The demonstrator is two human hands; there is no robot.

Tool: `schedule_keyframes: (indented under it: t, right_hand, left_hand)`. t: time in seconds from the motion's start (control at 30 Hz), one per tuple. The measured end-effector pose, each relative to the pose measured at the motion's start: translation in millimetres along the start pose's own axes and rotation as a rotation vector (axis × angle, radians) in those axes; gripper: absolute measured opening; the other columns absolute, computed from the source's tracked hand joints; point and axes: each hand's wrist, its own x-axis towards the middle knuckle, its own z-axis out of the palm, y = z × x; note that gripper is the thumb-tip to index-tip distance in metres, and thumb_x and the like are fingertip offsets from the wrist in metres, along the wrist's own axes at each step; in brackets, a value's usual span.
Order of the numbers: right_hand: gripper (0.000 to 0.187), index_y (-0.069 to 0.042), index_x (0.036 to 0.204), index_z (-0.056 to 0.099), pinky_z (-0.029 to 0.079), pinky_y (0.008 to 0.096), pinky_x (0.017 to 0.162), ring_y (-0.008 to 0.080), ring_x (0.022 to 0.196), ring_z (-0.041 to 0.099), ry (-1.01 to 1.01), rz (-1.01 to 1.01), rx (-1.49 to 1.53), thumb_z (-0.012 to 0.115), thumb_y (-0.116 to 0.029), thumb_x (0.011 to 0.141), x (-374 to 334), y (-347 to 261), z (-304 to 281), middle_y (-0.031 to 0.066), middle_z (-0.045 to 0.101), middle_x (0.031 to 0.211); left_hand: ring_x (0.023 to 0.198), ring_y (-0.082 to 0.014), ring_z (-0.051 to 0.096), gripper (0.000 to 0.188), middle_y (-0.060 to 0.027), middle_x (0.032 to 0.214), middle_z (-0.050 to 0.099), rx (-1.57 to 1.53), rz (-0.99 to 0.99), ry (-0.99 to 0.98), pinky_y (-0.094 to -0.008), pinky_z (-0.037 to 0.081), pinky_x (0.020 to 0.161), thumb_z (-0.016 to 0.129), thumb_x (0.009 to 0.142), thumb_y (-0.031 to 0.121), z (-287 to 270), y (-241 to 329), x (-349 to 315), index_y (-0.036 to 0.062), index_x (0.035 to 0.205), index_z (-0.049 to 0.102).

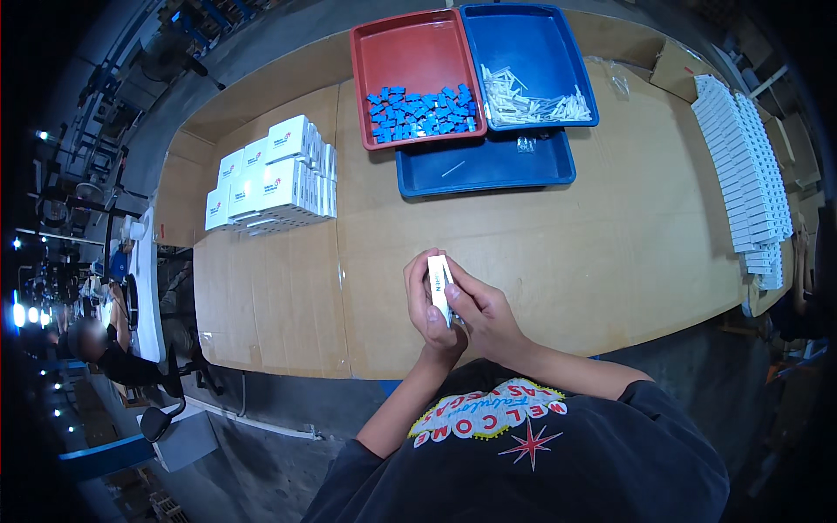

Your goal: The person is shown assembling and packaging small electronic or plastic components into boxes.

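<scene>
A small white box (pixel 438 281) is held between my two hands, close in front of my body over the near edge of the table. One narrow printed side of it faces up. My left hand (pixel 420 292) wraps round its left side, with the thumb near its lower end. On the other side, my right hand (pixel 485 309) grips the box, its thumb against the right edge. The underside of the box and several fingertips are hidden.
Stacked white boxes (pixel 261 187) stand at the left of the cardboard-covered table (pixel 540 253). A red tray (pixel 410 52) holds blue parts; a blue tray (pixel 523 44) holds white sticks. Another blue tray (pixel 488 174) sits below them. White boxes (pixel 741 166) line the right edge. A person (pixel 109 349) is far left.
</scene>
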Motion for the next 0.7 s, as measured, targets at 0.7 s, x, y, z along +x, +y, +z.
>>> schedule_keyframes:
  t: [0.7]
  right_hand:
    - [0.028,0.005,0.121,0.065,0.054,0.0363,0.079,0.0193,0.089,0.069,0.148,0.043,-0.492,0.053,-0.011,0.101,48,40,-109,0.0128,0.073,0.105]
  left_hand:
    - [0.138,-0.0337,0.051,0.056,-0.0272,0.151,0.05,-0.531,-0.34,0.086,-0.0438,0.038,0.119,0.038,0.106,0.02,-14,-43,11,0.0039,0.159,0.027]
